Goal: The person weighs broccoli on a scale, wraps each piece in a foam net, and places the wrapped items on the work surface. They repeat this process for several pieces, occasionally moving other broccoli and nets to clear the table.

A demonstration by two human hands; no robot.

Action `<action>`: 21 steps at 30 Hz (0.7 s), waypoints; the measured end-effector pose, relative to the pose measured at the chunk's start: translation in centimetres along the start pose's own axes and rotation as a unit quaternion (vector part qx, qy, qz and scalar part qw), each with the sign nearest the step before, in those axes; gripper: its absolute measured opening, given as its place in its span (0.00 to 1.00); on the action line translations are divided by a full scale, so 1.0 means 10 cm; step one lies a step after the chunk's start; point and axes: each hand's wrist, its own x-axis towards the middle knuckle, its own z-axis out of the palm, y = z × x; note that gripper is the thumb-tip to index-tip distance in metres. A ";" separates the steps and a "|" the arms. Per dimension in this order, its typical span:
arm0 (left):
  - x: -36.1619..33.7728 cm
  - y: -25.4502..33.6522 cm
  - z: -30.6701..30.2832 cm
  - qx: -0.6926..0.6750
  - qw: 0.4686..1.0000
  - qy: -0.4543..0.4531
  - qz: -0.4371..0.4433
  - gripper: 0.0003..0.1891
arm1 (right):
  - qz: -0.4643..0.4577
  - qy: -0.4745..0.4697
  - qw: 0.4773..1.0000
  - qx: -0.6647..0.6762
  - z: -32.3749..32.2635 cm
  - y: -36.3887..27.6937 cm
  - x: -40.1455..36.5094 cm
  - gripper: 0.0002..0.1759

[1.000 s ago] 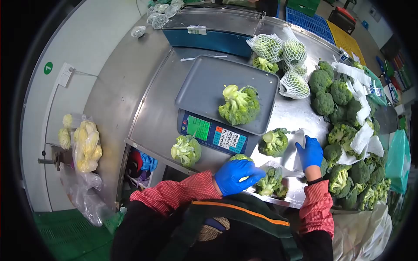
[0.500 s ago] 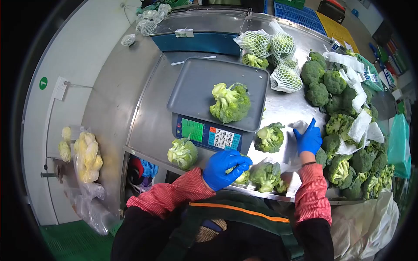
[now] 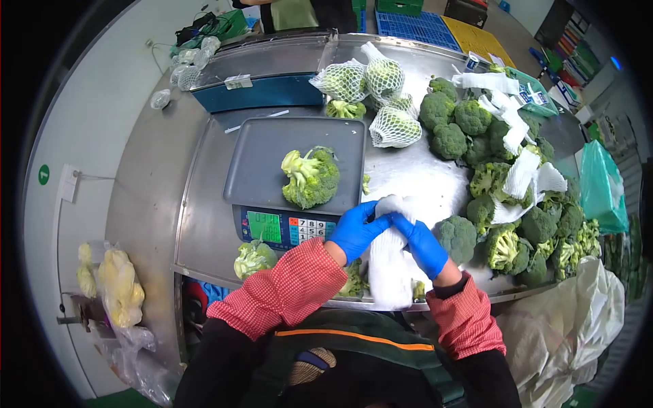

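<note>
My left hand (image 3: 358, 230), in a blue glove, pinches the upper edge of a white foam net sleeve (image 3: 390, 272). From the other side, my right hand (image 3: 423, 248), also gloved in blue, has its fingers closed on the same sleeve. The sleeve hangs flat over the table's front part and hides some of the broccoli beneath it. On the grey scale tray (image 3: 255, 163) lies one broccoli head (image 3: 311, 178), its pale stem facing up. Another trimmed head (image 3: 255, 259) sits left of the scale's keypad.
A large pile of broccoli (image 3: 537, 224) with loose white nets covers the right side. Netted heads (image 3: 396, 127) lie behind the scale. A blue-fronted box (image 3: 265, 93) stands at the back left. Another person (image 3: 296, 15) is beyond the table. Plastic bags hang at left.
Both my hands have come together at the white sleeve, which is now raised between them. The camera view has shifted, so the table appears further left.
</note>
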 end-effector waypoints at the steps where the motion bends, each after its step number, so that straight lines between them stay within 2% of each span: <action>1: 0.02 -0.05 -0.01 -0.065 0.998 -0.005 -0.010 0.21 | -0.024 0.008 0.998 -0.058 0.02 0.08 0.03 0.24; 2: 0.01 -0.04 -0.04 -0.047 0.999 -0.003 -0.018 0.21 | 0.146 0.025 0.988 -0.039 0.05 -0.30 -0.06 0.25; 3: 0.00 -0.03 -0.07 -0.031 0.999 0.001 -0.025 0.21 | 0.058 0.133 0.966 -0.213 0.01 -0.30 -0.07 0.26; 4: -0.01 -0.03 -0.10 -0.014 0.999 0.003 -0.033 0.21 | -0.077 0.196 0.929 -0.304 0.00 -0.42 -0.09 0.26; 5: -0.03 -0.01 -0.11 -0.019 0.999 -0.009 -0.045 0.20 | -0.208 0.255 0.863 -0.384 -0.01 -0.52 -0.12 0.27; 6: -0.06 0.01 -0.11 -0.026 0.998 -0.023 -0.060 0.20 | -0.249 0.249 0.859 -0.372 0.02 -0.53 -0.08 0.23; 8: -0.12 0.09 -0.11 -0.050 0.993 -0.079 -0.071 0.19 | -0.287 0.209 0.850 -0.389 0.07 -0.36 -0.01 0.20; 9: -0.13 0.09 -0.12 -0.113 0.984 -0.107 -0.090 0.18 | -0.309 0.189 0.844 -0.397 0.10 -0.31 0.02 0.18; 10: -0.15 0.08 -0.14 -0.175 0.970 -0.131 -0.107 0.18 | -0.295 0.218 0.849 -0.381 0.17 -0.29 0.02 0.13; 11: -0.18 0.07 -0.19 -0.237 0.952 -0.151 -0.121 0.18 | -0.252 0.208 0.877 -0.351 0.21 -0.28 0.01 0.12; 12: -0.21 0.04 -0.27 -0.241 0.959 -0.123 -0.088 0.17 | -0.208 0.194 0.904 -0.320 0.27 -0.25 0.00 0.12; 13: -0.25 0.00 -0.32 -0.292 0.941 -0.120 -0.120 0.17 | -0.161 0.179 0.927 -0.287 0.34 -0.22 -0.01 0.11; 15: -0.29 -0.01 -0.37 -0.389 0.897 -0.116 -0.175 0.16 | -0.253 0.208 0.878 -0.349 0.44 -0.23 0.03 0.09; 16: -0.34 0.00 -0.29 -0.527 0.821 -0.148 -0.164 0.15 | -0.303 0.225 0.846 -0.376 0.46 -0.27 0.07 0.08; 17: -0.41 0.05 -0.26 -0.521 0.826 -0.106 -0.186 0.16 | -0.352 0.241 0.811 -0.400 0.48 -0.32 0.11 0.08; 18: -0.47 0.10 -0.25 -0.515 0.829 -0.064 -0.206 0.17 | -0.325 0.226 0.778 -0.488 0.47 -0.34 0.12 0.06; 19: -0.54 0.12 -0.25 -0.509 0.830 -0.023 -0.227 0.17 | -0.340 0.222 0.756 -0.513 0.51 -0.40 0.12 0.05; 20: -0.65 0.02 -0.33 -0.154 0.984 -0.092 -0.003 0.17 | -0.353 0.219 0.733 -0.538 0.53 -0.48 0.09 0.04; 21: -0.64 -0.30 -0.42 -0.156 0.976 -0.143 0.044 0.16 | -0.365 0.217 0.710 -0.562 0.56 -0.55 0.06 0.04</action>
